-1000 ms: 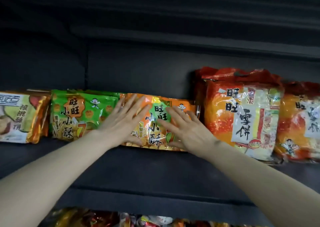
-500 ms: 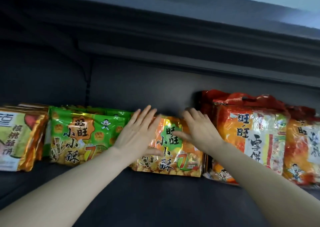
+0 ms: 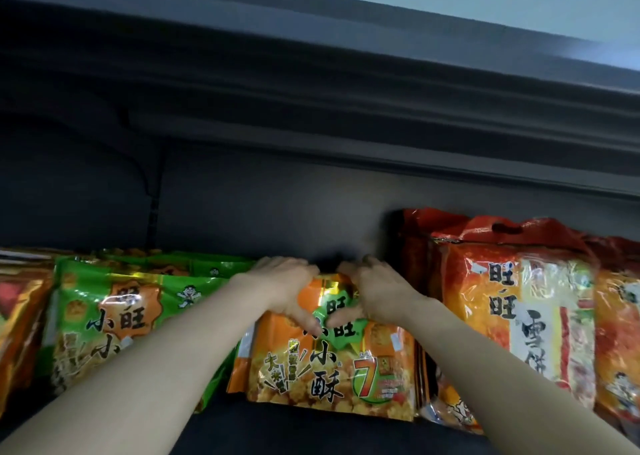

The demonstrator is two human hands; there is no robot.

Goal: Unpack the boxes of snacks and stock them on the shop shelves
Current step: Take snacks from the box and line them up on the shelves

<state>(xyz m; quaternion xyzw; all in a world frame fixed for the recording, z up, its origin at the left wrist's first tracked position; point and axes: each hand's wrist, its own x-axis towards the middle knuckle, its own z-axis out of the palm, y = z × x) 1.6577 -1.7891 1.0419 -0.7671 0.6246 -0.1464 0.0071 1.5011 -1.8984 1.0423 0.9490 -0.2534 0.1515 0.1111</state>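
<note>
Dark shelf [image 3: 311,434]; orange snack bag [image 3: 332,368] upright at centre, between green snack bags [image 3: 114,319] and red-orange bags [image 3: 512,309]; left hand [image 3: 285,286], right hand [image 3: 375,288] gripping its top edge, thumbs in front; shelf back panel [image 3: 277,208] behind

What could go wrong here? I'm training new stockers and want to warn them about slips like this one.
1. Both hands, left hand and right hand, grip only the top edge of the orange snack bag; its base could slide forward off the shelf.
2. It is squeezed between the green snack bags and the red rice cracker bag, so pushing may topple or crush them.
</note>
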